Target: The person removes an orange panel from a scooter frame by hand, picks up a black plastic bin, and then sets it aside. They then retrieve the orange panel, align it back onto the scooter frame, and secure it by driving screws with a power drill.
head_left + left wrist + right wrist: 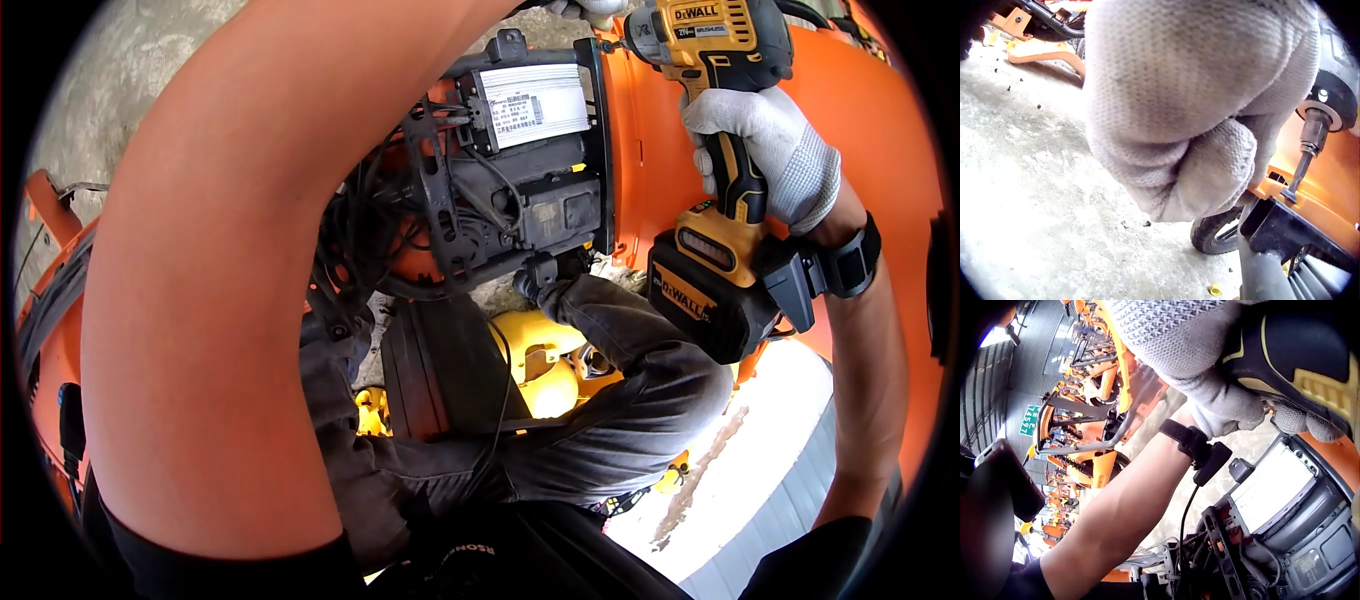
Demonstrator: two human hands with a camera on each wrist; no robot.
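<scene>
My gloved right hand (pixel 765 150) grips the handle of a yellow and black cordless impact driver (pixel 755 45), its battery (pixel 705 300) hanging below. The driver bit (pixel 1302 172) points down onto a tab at the edge of an orange body panel (pixel 1329 219), beside a black frame bracket (pixel 1279 228). In the left wrist view my gloved left hand (pixel 1172 94) has its fingers curled, with the tips at that panel edge next to the bit. Only a bit of this hand shows at the top of the head view. The palm side is hidden.
Behind the panel sit a silver labelled controller box (pixel 535 105), a black motor-like housing (pixel 560 210) and loose cables. A black case-like block (pixel 450 365) lies between the person's legs. Many orange scooters (pixel 1094 434) stand in rows beyond. Small bits lie on the concrete floor (pixel 1054 187).
</scene>
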